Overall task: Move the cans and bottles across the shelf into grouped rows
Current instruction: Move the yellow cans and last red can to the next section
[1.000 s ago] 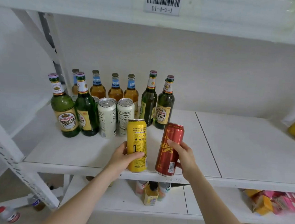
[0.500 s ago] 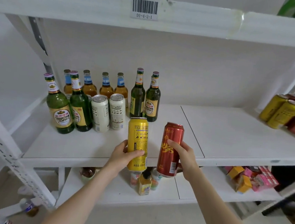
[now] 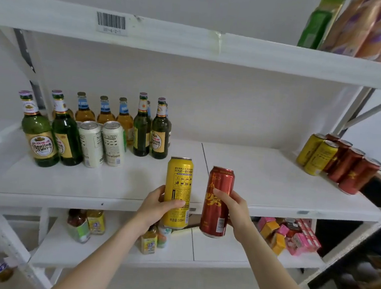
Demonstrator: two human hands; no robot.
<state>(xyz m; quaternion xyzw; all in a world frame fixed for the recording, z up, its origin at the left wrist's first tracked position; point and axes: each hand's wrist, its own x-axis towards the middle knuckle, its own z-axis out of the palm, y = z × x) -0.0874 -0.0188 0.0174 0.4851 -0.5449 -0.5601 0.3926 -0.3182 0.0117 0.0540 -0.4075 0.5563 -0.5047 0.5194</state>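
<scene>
My left hand (image 3: 156, 206) grips a tall yellow can (image 3: 179, 184) and my right hand (image 3: 234, 208) grips a tall red can (image 3: 218, 193); both cans are upright in the air in front of the white shelf (image 3: 262, 183) edge. At the shelf's left stand green beer bottles (image 3: 40, 136), two white cans (image 3: 102, 143), amber bottles (image 3: 105, 114) behind them and two more green bottles (image 3: 151, 131). At the far right end, yellow cans (image 3: 317, 155) and red cans (image 3: 353, 170) stand in rows.
A lower shelf (image 3: 216, 255) holds small drink bottles (image 3: 85, 225) and pink and yellow cartons (image 3: 289, 236). An upper shelf (image 3: 262, 51) bears a barcode label (image 3: 111, 23) and packaged goods (image 3: 367, 28) at the top right. Diagonal white braces (image 3: 28, 61) cross at the left.
The view has swung to the right and pulled back, bringing the rows of yellow and red cans at the right end into sight. Both hands still hold their cans, shifted right along the shelf front.
</scene>
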